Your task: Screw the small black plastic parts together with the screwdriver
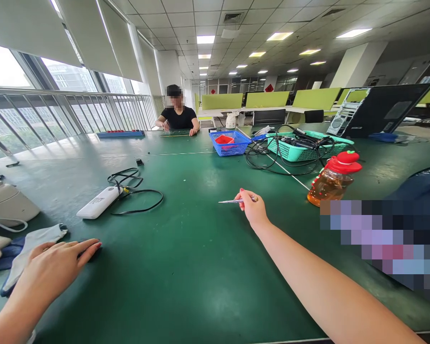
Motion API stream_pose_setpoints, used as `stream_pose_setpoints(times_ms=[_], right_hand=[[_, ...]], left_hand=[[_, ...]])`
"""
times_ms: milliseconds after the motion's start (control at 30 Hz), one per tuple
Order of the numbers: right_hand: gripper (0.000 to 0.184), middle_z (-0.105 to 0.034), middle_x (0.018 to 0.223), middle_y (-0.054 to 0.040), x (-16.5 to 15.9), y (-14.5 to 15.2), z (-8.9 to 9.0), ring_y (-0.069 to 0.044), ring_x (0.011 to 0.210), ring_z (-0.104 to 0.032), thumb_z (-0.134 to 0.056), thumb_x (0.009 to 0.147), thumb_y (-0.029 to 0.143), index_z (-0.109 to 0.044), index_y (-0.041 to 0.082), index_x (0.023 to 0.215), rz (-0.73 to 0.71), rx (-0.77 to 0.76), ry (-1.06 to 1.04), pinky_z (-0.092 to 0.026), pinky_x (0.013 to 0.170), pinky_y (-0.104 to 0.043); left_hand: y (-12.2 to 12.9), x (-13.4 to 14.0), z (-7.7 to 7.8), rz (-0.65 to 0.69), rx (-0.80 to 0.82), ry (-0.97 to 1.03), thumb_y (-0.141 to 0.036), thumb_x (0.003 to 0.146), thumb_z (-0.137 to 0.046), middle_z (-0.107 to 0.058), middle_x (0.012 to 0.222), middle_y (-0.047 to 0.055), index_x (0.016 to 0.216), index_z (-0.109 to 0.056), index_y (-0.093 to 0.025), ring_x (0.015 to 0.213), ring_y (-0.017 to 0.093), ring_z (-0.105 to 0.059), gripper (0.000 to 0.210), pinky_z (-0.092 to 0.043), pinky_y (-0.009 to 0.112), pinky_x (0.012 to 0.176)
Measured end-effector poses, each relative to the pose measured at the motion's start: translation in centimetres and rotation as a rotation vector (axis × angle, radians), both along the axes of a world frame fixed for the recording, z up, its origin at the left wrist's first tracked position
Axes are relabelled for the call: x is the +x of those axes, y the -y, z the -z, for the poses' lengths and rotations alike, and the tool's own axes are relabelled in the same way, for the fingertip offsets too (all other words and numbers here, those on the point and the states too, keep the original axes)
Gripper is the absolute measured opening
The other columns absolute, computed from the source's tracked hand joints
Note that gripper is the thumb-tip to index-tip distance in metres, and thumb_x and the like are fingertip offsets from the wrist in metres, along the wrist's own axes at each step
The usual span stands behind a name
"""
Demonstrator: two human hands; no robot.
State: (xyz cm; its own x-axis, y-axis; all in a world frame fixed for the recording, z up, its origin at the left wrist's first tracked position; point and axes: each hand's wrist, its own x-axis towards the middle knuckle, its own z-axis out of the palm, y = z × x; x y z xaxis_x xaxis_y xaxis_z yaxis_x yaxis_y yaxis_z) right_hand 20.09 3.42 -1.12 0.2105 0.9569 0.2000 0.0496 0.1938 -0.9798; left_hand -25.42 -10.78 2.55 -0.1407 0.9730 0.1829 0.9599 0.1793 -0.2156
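Note:
My right hand point(253, 208) is closed in a pinch around a slim silver pointed tool point(229, 201), held low over the green tabletop with its tip to the left. Whether it is a pair of tweezers or a pen is too small to tell. On the left, my left hand point(57, 263) lies palm down with its fingers stretched out. A dark patch shows under its fingertips; I cannot tell whether it is an object or shadow. Beside that hand is a grey and blue cloth item point(34, 248). Farther forward lies a white power bank point(100, 202) with a black cable point(154, 192).
A blue basket point(232, 149) and a teal basket point(294, 153) of tangled cables stand at the back. A red-lidded jar of amber liquid point(326, 184) is on the right, near a black computer case point(380, 112). Across the table sits a person point(179, 117).

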Motion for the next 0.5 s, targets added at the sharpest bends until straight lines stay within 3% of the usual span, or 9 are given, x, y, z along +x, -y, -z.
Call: stream_pose_setpoints(times_ms=[100, 200, 333, 500], right_hand=[[0.039, -0.044, 0.047, 0.0026, 0.0, 0.2, -0.2, -0.01, 0.045, -0.041, -0.055, 0.08, 0.048, -0.06, 0.019, 0.054, 0.002, -0.003, 0.01, -0.031, 0.043, -0.024], [0.039, -0.043, 0.046, 0.0028, 0.0, 0.3, -0.3, -0.01, 0.045, -0.04, -0.055, 0.08, 0.048, -0.06, 0.019, 0.053, -0.003, 0.008, 0.005, -0.03, 0.043, -0.025], [0.038, -0.043, 0.047, 0.0028, 0.0, 0.3, -0.2, -0.01, 0.045, -0.04, -0.056, 0.08, 0.046, -0.059, 0.019, 0.053, -0.005, 0.007, 0.01, -0.031, 0.044, -0.025], [0.04, -0.045, 0.047, 0.0024, 0.0, 0.1, 0.0, -0.011, 0.046, -0.042, -0.056, 0.08, 0.05, -0.061, 0.02, 0.055, -0.009, 0.008, 0.01, -0.032, 0.044, -0.025]], left_hand=[[0.2, -0.1, -0.3, 0.077, -0.065, 0.033, -0.052, 0.086, -0.029, -0.077, 0.103, -0.004, 0.108, -0.072, -0.04, 0.107, 0.025, -0.065, 0.05, -0.039, 0.04, 0.101], [0.2, -1.3, -0.6, 0.011, -0.016, 0.119, -0.051, 0.087, -0.03, -0.076, 0.104, -0.006, 0.119, -0.064, -0.046, 0.104, 0.025, -0.065, 0.047, -0.043, 0.04, 0.096], [-0.2, -3.1, -0.3, -0.078, 0.096, 0.148, -0.044, 0.087, -0.032, -0.073, 0.114, 0.004, 0.135, -0.056, -0.031, 0.105, 0.028, -0.064, 0.055, -0.049, 0.04, 0.088], [-0.5, -2.3, 0.5, -0.062, -0.061, 0.12, -0.045, 0.085, -0.029, -0.069, 0.124, 0.008, 0.13, -0.06, -0.022, 0.101, 0.03, -0.067, 0.06, -0.051, 0.044, 0.09]])
